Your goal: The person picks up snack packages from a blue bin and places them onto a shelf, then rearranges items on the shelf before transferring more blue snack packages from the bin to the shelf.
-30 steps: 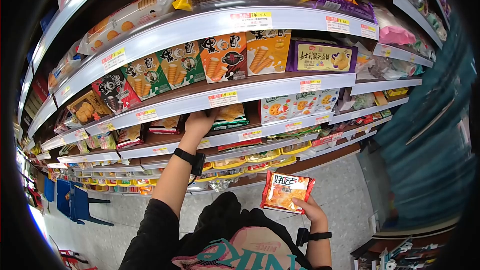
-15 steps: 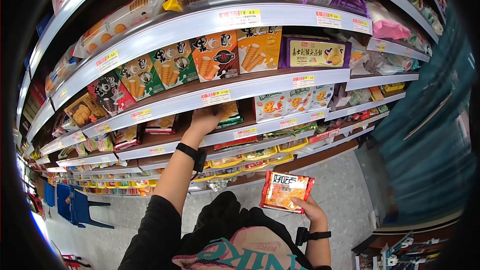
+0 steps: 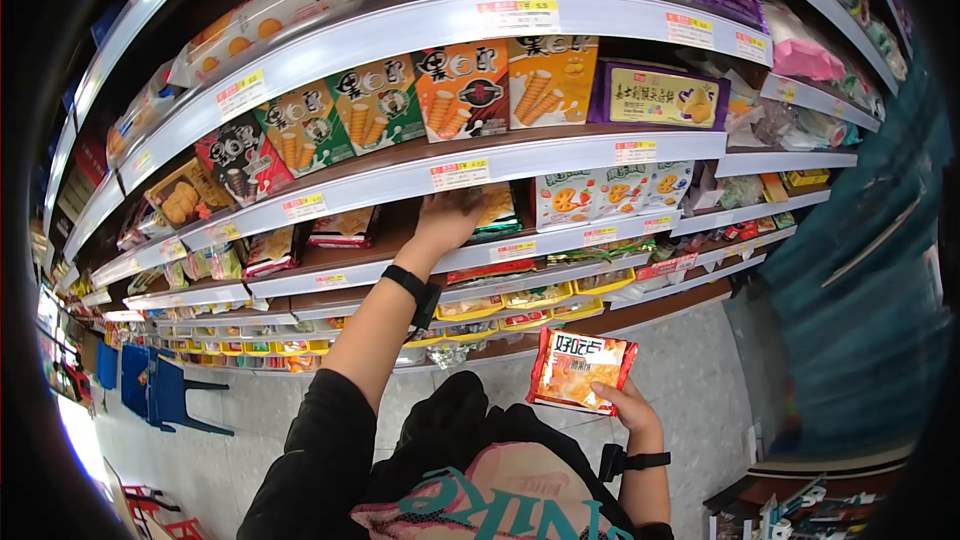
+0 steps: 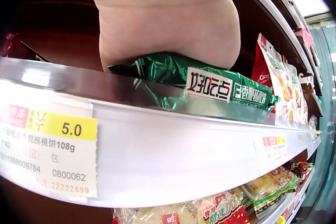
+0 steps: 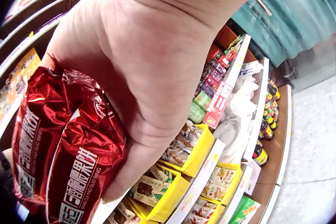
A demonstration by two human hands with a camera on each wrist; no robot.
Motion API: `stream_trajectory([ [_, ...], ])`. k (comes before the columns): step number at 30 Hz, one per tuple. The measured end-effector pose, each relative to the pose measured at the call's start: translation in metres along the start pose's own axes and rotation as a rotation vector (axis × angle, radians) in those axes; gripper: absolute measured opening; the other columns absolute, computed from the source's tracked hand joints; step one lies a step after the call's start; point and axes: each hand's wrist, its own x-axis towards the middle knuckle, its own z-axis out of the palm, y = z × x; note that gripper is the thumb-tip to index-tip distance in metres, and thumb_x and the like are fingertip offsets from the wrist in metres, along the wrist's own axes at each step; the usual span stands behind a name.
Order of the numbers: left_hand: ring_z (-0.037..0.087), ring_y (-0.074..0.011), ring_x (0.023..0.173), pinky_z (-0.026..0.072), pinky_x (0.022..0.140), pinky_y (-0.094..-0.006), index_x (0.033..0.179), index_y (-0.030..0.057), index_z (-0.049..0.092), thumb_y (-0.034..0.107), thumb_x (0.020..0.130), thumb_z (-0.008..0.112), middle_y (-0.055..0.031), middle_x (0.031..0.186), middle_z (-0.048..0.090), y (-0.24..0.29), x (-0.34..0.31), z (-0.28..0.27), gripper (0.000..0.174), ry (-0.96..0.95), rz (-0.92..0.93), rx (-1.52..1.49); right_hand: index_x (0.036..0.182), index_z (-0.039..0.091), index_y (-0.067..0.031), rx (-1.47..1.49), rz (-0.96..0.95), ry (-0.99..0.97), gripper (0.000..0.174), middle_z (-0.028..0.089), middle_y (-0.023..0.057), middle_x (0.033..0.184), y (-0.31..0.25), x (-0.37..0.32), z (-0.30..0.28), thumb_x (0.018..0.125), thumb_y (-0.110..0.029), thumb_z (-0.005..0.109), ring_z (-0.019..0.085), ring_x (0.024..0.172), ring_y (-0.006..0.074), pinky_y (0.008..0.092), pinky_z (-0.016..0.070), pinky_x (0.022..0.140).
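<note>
My left hand (image 3: 447,223) reaches onto a middle shelf, beside a green biscuit packet (image 3: 497,212). In the left wrist view, the heel of that hand (image 4: 170,29) lies right over the green packet (image 4: 210,83), which sits behind the shelf's clear lip. The fingers are hidden in that view, and I cannot tell if they grip the packet. Lower down, in front of my body, my right hand (image 3: 632,406) holds a red biscuit packet (image 3: 580,372) by its right edge, thumb on its front. Close up, the red foil (image 5: 79,150) shows two printed panels.
Boxed wafer rolls (image 3: 465,90) stand on the shelf above, with a purple biscuit box (image 3: 662,98) beside them. White cracker boxes (image 3: 565,195) are right of my left hand. Yellow bins (image 3: 470,310) line lower shelves. A blue stool (image 3: 150,387) stands left; a teal curtain (image 3: 860,270) hangs right.
The head view has shifted slightly. More of my left hand shows from under the shelf edge, at the same green packet. My right hand keeps holding the red packet.
</note>
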Motion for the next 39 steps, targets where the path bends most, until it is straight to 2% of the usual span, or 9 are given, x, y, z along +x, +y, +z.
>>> stream_trajectory([
  [3,0.021,-0.0381,0.143,0.0143,0.117,-0.0448,0.143,0.0087,0.043,0.059,0.095,0.037,-0.0213,0.149,0.035,-0.012,0.011,0.018,0.070,0.008,0.003,0.002,0.141,0.038,0.0023,-0.002,0.023,-0.017,0.067,0.052,0.0104,0.135,0.001,0.006,0.002,0.085,-0.016,0.071,0.049,0.123,0.0188,0.0323,0.0377,0.105],
  [5,0.022,-0.0409,0.141,0.0153,0.116,-0.0455,0.146,0.0077,0.036,0.057,0.095,0.038,-0.0251,0.149,0.033,-0.006,0.005,0.017,0.070,0.176,-0.057,-0.188,0.141,0.038,0.0023,-0.014,0.019,-0.043,0.068,0.052,0.0103,0.135,0.001,0.010,0.005,0.085,-0.016,0.072,0.049,0.124,0.0188,0.0323,0.0377,0.105],
  [9,0.030,-0.0452,0.134,0.0231,0.113,-0.0468,0.143,-0.0002,0.035,0.048,0.095,0.048,-0.0294,0.144,0.035,-0.018,-0.029,-0.009,0.069,0.198,0.038,-0.252,0.141,0.037,0.0022,-0.033,0.015,-0.033,0.069,0.052,0.0101,0.135,-0.005,0.011,0.015,0.084,-0.014,0.073,0.049,0.123,0.0189,0.0324,0.0377,0.105],
  [15,0.041,-0.0472,0.121,0.0311,0.104,-0.0522,0.128,-0.0061,0.046,0.032,0.089,0.063,-0.0297,0.128,0.047,-0.080,-0.098,-0.047,0.057,0.470,0.079,0.042,0.141,0.037,0.0019,-0.043,0.036,-0.047,0.068,0.052,0.0101,0.135,0.003,0.030,0.029,0.084,-0.013,0.073,0.050,0.123,0.0183,0.0317,0.0388,0.104],
  [19,0.044,-0.0445,0.117,0.0336,0.100,-0.0511,0.118,-0.0041,0.051,0.028,0.086,0.068,-0.0256,0.121,0.051,-0.135,-0.139,-0.065,0.048,0.595,0.004,0.087,0.141,0.037,0.0020,-0.063,0.075,-0.094,0.069,0.052,0.0100,0.135,-0.001,0.046,0.059,0.084,-0.014,0.073,0.050,0.123,0.0182,0.0316,0.0392,0.104],
  [22,0.044,-0.0441,0.117,0.0329,0.101,-0.0510,0.117,-0.0039,0.051,0.028,0.085,0.068,-0.0244,0.121,0.052,-0.170,-0.166,-0.083,0.048,0.546,-0.139,0.067,0.141,0.037,0.0020,-0.071,0.080,-0.113,0.069,0.052,0.0098,0.135,0.002,0.058,0.088,0.084,-0.013,0.073,0.050,0.122,0.0181,0.0317,0.0394,0.104],
  [24,0.044,-0.0435,0.118,0.0318,0.103,-0.0510,0.116,-0.0023,0.052,0.028,0.084,0.069,-0.0232,0.120,0.053,-0.192,-0.179,-0.089,0.048,0.675,-0.094,0.286,0.141,0.037,0.0023,-0.071,0.103,-0.117,0.070,0.052,0.0095,0.135,0.000,0.063,0.112,0.084,-0.013,0.073,0.050,0.122,0.0177,0.0313,0.0395,0.103],
  [29,0.045,-0.0403,0.120,0.0304,0.106,-0.0504,0.117,0.0003,0.054,0.028,0.082,0.070,-0.0215,0.121,0.054,-0.212,-0.200,-0.106,0.048,0.613,-0.169,0.163,0.142,0.036,0.0017,-0.120,0.134,-0.141,0.071,0.052,0.0090,0.136,0.013,0.076,0.147,0.084,-0.013,0.074,0.050,0.122,0.0172,0.0316,0.0393,0.103],
  [39,0.039,-0.0383,0.131,0.0279,0.109,-0.0495,0.136,0.0009,0.045,0.021,0.087,0.064,-0.0194,0.137,0.047,-0.217,-0.216,-0.108,0.057,0.593,-0.019,0.144,0.142,0.037,0.0012,-0.162,0.111,-0.088,0.071,0.053,0.0095,0.134,0.035,0.065,0.205,0.083,-0.014,0.074,0.050,0.122,0.0177,0.0320,0.0393,0.104],
])
